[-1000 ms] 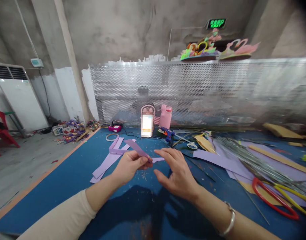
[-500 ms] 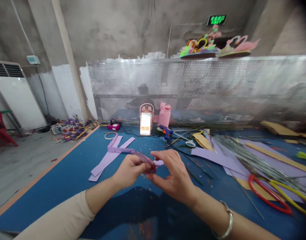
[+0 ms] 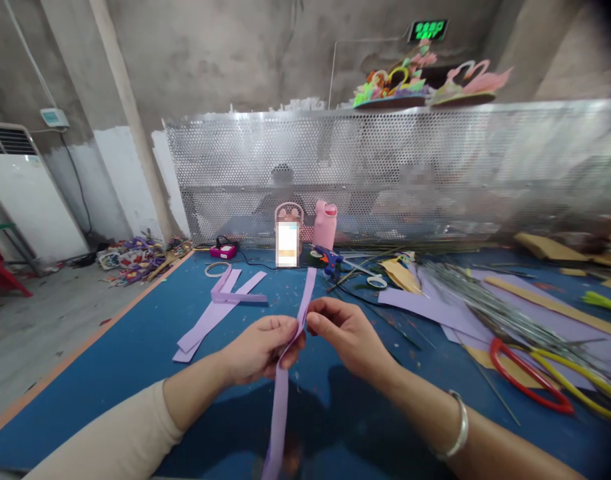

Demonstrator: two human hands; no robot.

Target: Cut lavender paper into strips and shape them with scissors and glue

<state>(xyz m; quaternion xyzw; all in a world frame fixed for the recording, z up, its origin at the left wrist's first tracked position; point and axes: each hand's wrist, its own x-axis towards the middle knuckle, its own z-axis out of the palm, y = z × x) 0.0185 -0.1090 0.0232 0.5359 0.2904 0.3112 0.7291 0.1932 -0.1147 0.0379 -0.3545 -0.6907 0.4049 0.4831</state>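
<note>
Left hand (image 3: 264, 347) pinching purple strip (image 3: 280, 407), right hand (image 3: 352, 337) curled beside its edge, grip unclear

The left hand (image 3: 265, 348) grips a purple strip (image 3: 281, 400) above the blue table (image 3: 130, 333).

The purple strip (image 3: 281, 400) looked smooth and matt, like paper or thin foam. The blue table top (image 3: 130, 327) was smooth with a soft shine. The panel (image 3: 255, 150) and bracelet (image 3: 464, 427) were shiny metal, and the wall (image 3: 210, 53) looked rough and dull.
</note>
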